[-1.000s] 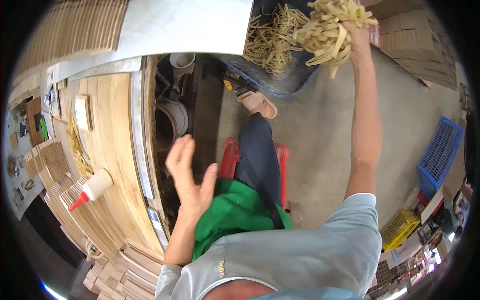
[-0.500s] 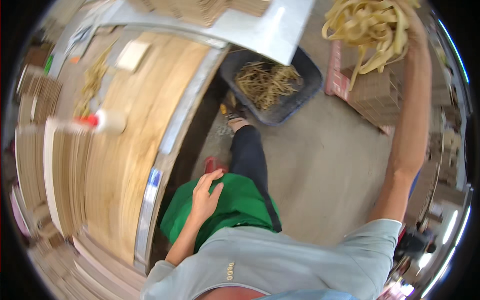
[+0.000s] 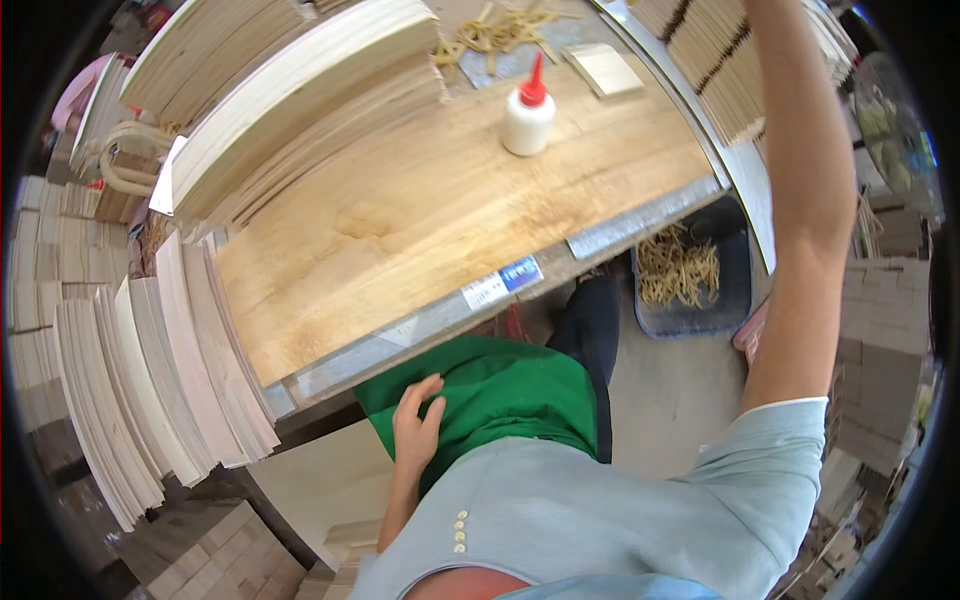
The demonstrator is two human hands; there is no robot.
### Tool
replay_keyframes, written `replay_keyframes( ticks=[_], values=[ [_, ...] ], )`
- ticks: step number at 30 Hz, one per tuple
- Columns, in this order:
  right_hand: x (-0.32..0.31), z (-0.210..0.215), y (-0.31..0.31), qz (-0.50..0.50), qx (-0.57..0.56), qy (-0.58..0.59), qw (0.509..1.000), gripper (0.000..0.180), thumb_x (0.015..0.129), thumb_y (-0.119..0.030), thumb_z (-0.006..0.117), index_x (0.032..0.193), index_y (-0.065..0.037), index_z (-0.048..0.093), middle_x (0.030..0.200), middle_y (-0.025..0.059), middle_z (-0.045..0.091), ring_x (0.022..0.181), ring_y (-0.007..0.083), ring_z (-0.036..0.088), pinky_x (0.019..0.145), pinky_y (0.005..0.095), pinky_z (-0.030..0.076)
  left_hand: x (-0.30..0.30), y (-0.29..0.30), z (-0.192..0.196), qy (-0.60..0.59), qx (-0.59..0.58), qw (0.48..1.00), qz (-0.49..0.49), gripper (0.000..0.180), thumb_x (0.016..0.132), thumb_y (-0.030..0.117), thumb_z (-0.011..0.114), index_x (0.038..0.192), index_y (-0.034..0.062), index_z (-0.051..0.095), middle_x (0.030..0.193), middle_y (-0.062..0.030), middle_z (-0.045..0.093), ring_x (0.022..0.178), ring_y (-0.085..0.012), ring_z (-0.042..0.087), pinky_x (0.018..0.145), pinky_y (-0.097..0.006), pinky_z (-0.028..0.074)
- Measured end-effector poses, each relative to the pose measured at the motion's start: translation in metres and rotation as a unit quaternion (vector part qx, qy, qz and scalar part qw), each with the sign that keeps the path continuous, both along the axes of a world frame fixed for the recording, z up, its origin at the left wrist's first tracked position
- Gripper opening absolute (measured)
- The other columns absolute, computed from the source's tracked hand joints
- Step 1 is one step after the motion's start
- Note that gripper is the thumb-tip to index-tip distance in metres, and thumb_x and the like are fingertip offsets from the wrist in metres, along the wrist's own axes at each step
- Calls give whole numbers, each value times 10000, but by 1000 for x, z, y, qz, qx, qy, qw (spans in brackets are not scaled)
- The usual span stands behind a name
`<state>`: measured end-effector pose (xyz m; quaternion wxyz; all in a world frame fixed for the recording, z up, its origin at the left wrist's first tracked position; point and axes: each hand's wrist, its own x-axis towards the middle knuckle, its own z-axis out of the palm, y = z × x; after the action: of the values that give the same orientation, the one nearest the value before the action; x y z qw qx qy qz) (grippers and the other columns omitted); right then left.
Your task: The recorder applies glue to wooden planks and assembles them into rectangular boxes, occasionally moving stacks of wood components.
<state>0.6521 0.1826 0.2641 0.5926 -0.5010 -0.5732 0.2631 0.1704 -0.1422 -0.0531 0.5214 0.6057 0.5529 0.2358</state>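
Observation:
My left hand [image 3: 416, 424] rests over the green apron [image 3: 490, 385] on my lap, its fingers loosely apart and nothing in them. My right forearm [image 3: 805, 230] stretches up past the picture's top edge, so that hand and anything it holds are out of sight. Ahead of me is a wooden worktop [image 3: 400, 230] with a metal-edged front. On it stands a white squeeze bottle [image 3: 528, 125] with a red pointed cap. Beyond the bottle lie a small pale wood block [image 3: 604, 70] and loose yellowish rubber bands [image 3: 505, 30].
Tall stacks of thin wooden boards [image 3: 300, 110] line the worktop's far left, with more upright boards [image 3: 195, 360] at its left end. Below its right corner sits a dark tub [image 3: 735, 285] of yellowish bands. Further stacks [image 3: 715, 60] stand at the upper right.
My view has swung left, bringing the worktop to the middle. The right hand, earlier holding a tangle of yellowish rubber bands, has left the picture at the top. My left hand stays by the apron.

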Motion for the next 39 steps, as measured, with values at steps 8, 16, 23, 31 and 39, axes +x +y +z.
replay_keyframes(
  ticks=[8,16,23,31,39],
  values=[
    [-66,-84,96,93,-97,51,990,220,804,11,563,1014,13,628,876,120,682,709,187,668,604,312,568,-14,-4,-17,-33,-56,989,129,302,837,8,579,1138,-6,599,1049,-127,630,966,-202,617,867,-305,480],
    [-84,-163,115,36,-222,-287,931,316,751,-130,655,1040,-2,650,918,139,693,808,274,666,729,357,535,3,19,-22,40,-108,990,86,283,837,59,610,1106,-27,616,1050,-156,659,971,-221,630,854,-323,488],
    [-113,-262,110,6,-206,-575,792,820,673,-228,713,1406,-151,354,1374,192,415,1218,425,430,939,457,459,9,26,12,53,-101,991,71,299,837,49,611,1132,0,607,1068,-151,642,970,-230,627,856,-322,482],
    [-89,-205,113,42,-220,-580,783,764,718,-324,762,1352,-41,446,1260,228,533,1172,309,520,970,409,430,-17,-4,-21,16,-45,997,67,330,823,29,616,1151,2,590,1035,-144,628,942,-232,626,842,-318,487],
    [-115,-112,-71,-92,-12,-226,970,415,866,-257,642,1174,15,586,979,144,660,933,183,628,847,315,484,-51,2,-6,-104,-45,993,-32,246,855,16,592,1095,-27,626,959,-122,672,823,-179,661,761,-289,513]
  ],
)
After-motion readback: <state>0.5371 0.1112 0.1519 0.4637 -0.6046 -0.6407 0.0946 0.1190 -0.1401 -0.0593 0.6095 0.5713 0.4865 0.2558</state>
